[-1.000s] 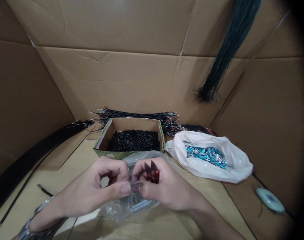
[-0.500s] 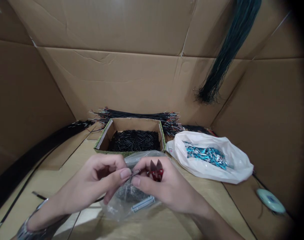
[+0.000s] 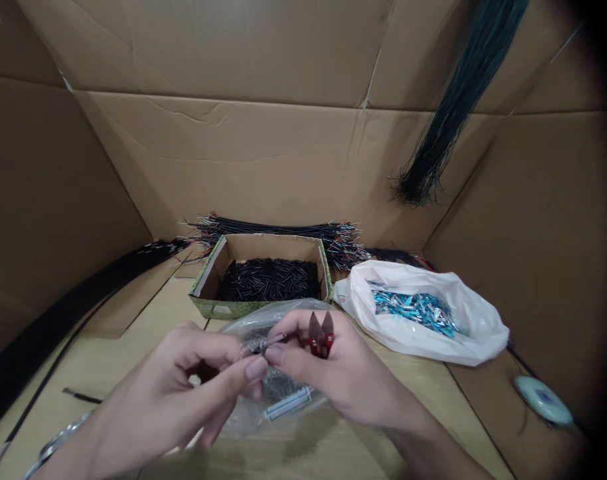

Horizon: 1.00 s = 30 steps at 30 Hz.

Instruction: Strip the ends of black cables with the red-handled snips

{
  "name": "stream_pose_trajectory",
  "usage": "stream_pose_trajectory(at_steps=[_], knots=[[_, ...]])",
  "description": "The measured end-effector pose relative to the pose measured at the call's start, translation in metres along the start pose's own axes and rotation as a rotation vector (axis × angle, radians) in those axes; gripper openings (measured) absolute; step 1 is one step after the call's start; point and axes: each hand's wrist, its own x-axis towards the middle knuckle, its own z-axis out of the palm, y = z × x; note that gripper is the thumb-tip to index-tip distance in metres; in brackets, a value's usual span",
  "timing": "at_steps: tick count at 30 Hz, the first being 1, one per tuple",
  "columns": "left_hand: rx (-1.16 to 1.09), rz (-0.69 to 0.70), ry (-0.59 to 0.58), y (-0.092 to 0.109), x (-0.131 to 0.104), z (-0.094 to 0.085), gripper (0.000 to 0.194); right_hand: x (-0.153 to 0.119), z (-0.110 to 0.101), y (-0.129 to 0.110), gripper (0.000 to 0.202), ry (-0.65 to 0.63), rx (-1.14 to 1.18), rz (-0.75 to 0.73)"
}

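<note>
My left hand (image 3: pixel 198 380) is closed, thumb and fingers pinched near the tip of a black cable (image 3: pixel 82 395), whose far end sticks out left of my wrist; most of it is hidden behind the hand. My right hand (image 3: pixel 328 370) meets it, its thumb and forefinger pinching a thin dark piece at the cable's tip, too small to make out. Red-handled thread snips (image 3: pixel 321 337) are tucked in this same hand, blades pointing up. Beneath both hands lies a clear plastic bag (image 3: pixel 248 420) of small greyish pieces, with a white-and-blue label (image 3: pixel 288 403).
Behind the hands stands a green-edged cardboard box (image 3: pixel 216 309) of short black tubes. A white bag (image 3: pixel 383 340) of blue shiny scraps sits right. Cable bundles (image 3: pixel 283 227) lie at the back wall; dark strands (image 3: pixel 453 127) hang above. A pale green oval device (image 3: pixel 543 400) is far right.
My left hand has turned and shifted slightly, its fingers opening out a little around the cable's tip. My right hand has moved slightly right with the snips. The view has tilted a little.
</note>
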Motion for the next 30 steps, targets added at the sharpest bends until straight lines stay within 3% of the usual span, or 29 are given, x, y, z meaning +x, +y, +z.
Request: stream_pose_trajectory(at_steps=[7,10,15,18,24,28,30], knots=[[-0.333,0.038,-0.025,0.000,0.014,-0.014,0.047,-0.003,-0.009,-0.001,0.015,-0.021,-0.074,0.023],[-0.265,0.135,0.073,-0.004,0.017,-0.016,0.051,-0.002,-0.009,-0.002,0.015,0.004,-0.092,0.017],[0.063,0.317,0.184,-0.001,0.015,-0.003,0.058,-0.003,-0.004,-0.004,0.014,0.009,-0.145,0.070],[0.109,0.270,0.200,0.005,0.011,0.006,0.051,-0.004,-0.002,-0.005,0.015,-0.017,-0.115,0.093],[-0.280,0.059,-0.039,0.003,0.006,0.001,0.045,-0.001,-0.003,-0.002,0.014,-0.048,0.083,0.040],[-0.382,0.049,-0.015,-0.003,0.009,-0.003,0.042,0.004,-0.008,0.005,0.020,-0.049,0.184,0.114],[-0.467,0.106,0.069,-0.002,0.010,-0.006,0.043,0.005,-0.012,0.008,0.022,-0.050,0.255,0.121]])
